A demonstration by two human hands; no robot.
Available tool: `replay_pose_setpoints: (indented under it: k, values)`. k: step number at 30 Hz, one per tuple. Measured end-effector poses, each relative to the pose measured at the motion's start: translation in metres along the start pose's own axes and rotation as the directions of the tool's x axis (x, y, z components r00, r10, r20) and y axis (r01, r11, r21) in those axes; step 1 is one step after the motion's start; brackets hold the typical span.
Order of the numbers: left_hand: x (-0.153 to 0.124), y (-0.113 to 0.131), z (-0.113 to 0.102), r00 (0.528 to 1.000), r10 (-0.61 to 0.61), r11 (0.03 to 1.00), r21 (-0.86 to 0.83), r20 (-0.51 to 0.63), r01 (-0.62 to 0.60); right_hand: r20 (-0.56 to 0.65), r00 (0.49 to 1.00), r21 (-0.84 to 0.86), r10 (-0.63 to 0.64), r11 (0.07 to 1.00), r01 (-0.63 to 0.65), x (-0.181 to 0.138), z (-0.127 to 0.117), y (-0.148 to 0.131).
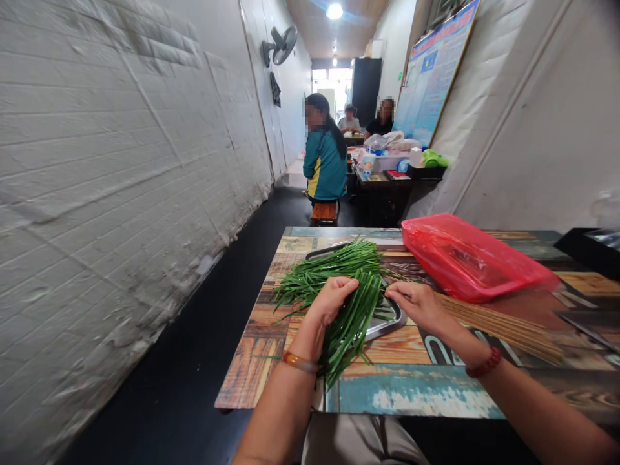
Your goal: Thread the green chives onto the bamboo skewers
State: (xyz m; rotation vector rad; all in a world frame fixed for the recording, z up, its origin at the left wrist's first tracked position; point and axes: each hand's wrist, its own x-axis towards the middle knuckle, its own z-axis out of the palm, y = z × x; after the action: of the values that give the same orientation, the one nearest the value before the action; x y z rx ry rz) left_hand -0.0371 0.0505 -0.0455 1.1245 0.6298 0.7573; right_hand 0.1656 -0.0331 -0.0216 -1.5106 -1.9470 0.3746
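Observation:
My left hand [334,298] is closed on a bunch of green chives [356,323] whose long leaves fan down toward the table's front edge. Close to the bunch's right side, my right hand [414,303] pinches a thin bamboo skewer; most of it is hidden by fingers and leaves. Under the bunch lies a metal tray [387,328], and a larger heap of chives [334,268] covers its far part and spills over the left side. Many bamboo skewers [504,326] lie in a bundle right of my right hand.
A red plastic bag over a tray [477,255] sits at the back right of the patterned wooden table [261,349]. A dark box [588,248] stands at the right edge. Ahead, a person in a teal jacket [325,165] sits on a stool; others sit beyond a cluttered table [382,182].

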Motion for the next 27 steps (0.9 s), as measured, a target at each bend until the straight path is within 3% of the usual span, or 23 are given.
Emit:
replay_pose_setpoints:
  k: [4,9,15,19,22,27]
  values:
    - [-0.001,0.0,0.002,1.0,-0.024,0.999,-0.027,0.015,0.024,0.013,0.999,0.04,0.032,0.999,-0.033,0.0,0.002,0.006]
    - [-0.004,-0.001,0.004,0.978,-0.131,0.991,0.012,0.163,0.131,0.024,0.997,0.083,0.076,0.994,-0.077,0.001,0.0,0.01]
    - [-0.002,-0.003,0.008,0.981,-0.135,0.984,0.133,0.141,0.116,0.069,0.992,0.118,0.103,0.987,-0.111,-0.001,0.006,0.008]
    - [-0.003,-0.002,0.008,0.976,-0.135,0.97,0.226,0.171,0.094,-0.004,0.992,0.113,0.13,0.985,-0.129,-0.005,0.007,0.004]
    - [-0.004,0.009,0.01,0.984,-0.078,0.947,0.322,0.158,0.024,-0.089,0.988,0.099,0.124,0.988,-0.115,-0.005,-0.01,-0.001]
    - [-0.009,0.048,0.021,0.984,0.075,0.895,0.425,0.162,-0.138,-0.241,0.967,0.073,0.08,0.995,-0.064,0.006,-0.062,-0.02]
